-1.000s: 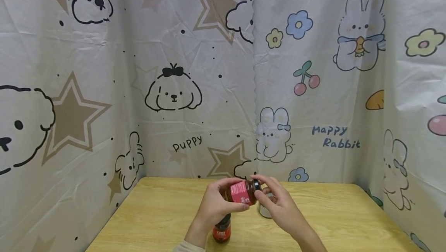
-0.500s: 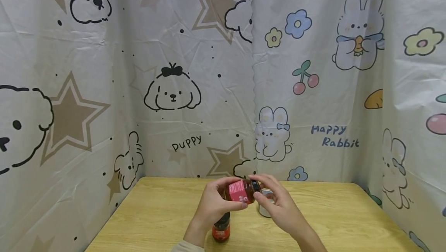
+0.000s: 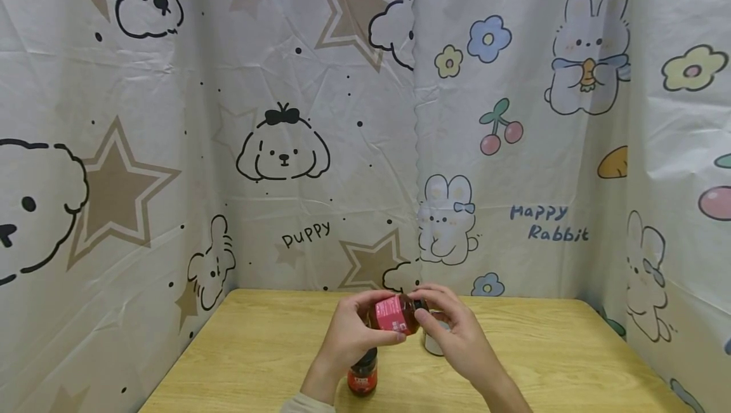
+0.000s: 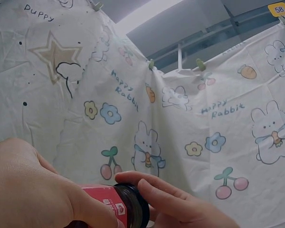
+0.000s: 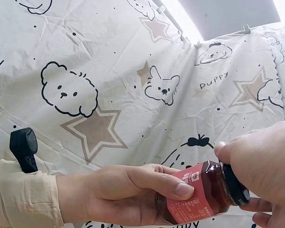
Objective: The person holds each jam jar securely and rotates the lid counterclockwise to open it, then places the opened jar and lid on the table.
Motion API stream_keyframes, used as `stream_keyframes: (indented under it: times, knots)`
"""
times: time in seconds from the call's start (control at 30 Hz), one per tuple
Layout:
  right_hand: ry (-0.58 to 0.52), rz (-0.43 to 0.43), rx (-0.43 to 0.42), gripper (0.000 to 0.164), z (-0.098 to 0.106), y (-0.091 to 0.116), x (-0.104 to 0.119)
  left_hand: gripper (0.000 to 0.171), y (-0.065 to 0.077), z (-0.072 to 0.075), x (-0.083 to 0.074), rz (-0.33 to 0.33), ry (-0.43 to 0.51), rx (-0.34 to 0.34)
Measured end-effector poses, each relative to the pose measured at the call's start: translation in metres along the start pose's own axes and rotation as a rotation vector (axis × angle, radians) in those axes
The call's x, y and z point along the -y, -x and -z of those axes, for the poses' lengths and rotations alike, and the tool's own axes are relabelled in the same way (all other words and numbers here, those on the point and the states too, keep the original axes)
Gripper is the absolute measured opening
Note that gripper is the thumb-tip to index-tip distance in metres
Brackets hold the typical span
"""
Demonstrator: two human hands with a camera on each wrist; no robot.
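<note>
My left hand (image 3: 348, 330) grips a glass jar (image 3: 393, 315) with a pink-red label around its body, thumb across the label in the right wrist view. The jar lies tilted almost on its side above the table, its black lid (image 5: 235, 184) pointing right. Thumb and fingers of my right hand (image 3: 457, 337) pinch that lid by its edge. In the left wrist view the lid sits on the jar's mouth, with right fingertips at its rim. Dark red contents show through the glass. Below the left hand, a second jar (image 3: 362, 376) with a dark lid and red label stands upright on the table.
A pale can-like container (image 3: 435, 340) stands on the wooden table (image 3: 257, 349) behind my right hand, partly hidden by it. Printed curtains (image 3: 320, 210) with puppies and rabbits enclose the table at the back and both sides.
Right fingers and thumb have shifted slightly around the lid, covering more of it. The left hand and the jar stay nearly in place; the standing jar has not moved.
</note>
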State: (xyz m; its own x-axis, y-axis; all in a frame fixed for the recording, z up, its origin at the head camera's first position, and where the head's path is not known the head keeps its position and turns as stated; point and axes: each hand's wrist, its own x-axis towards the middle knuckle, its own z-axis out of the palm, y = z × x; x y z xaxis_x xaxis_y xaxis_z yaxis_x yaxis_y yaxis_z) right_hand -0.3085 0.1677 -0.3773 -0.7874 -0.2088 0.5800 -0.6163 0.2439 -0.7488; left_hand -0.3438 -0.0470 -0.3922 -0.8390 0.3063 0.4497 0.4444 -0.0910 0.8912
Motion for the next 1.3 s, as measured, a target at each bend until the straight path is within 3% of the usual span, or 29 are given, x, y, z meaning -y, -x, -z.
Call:
stream_keyframes:
  times: [0.2,0.4,0.5,0.8,1.03,1.3]
  knots:
    - [-0.013,-0.018,-0.017,0.025,-0.001,-0.0011,-0.0001,0.056,-0.0003,0.0,-0.0004,0.002,-0.011,-0.001]
    - [-0.06,-0.101,-0.006,0.051,-0.0011,-0.0007,0.0042,0.056,0.0008,-0.0006,0.0004,0.013,0.009,-0.004]
    - [-0.042,-0.134,-0.015,0.057,-0.0017,-0.0013,0.0054,0.057,0.0006,-0.0006,0.0005,0.014,0.01,-0.004]
    - [-0.001,-0.18,-0.012,0.046,-0.0022,-0.0018,0.0055,0.057,-0.0001,0.0003,0.0011,0.009,0.011,0.007]
    - [0.128,-0.177,-0.009,0.037,-0.0018,-0.0024,0.0054,0.058,-0.0009,-0.0007,0.002,0.01,0.009,0.013]
    - [0.061,-0.214,0.001,0.037,-0.001,-0.0037,0.0027,0.058,-0.0007,-0.0012,0.003,0.017,0.004,0.006]
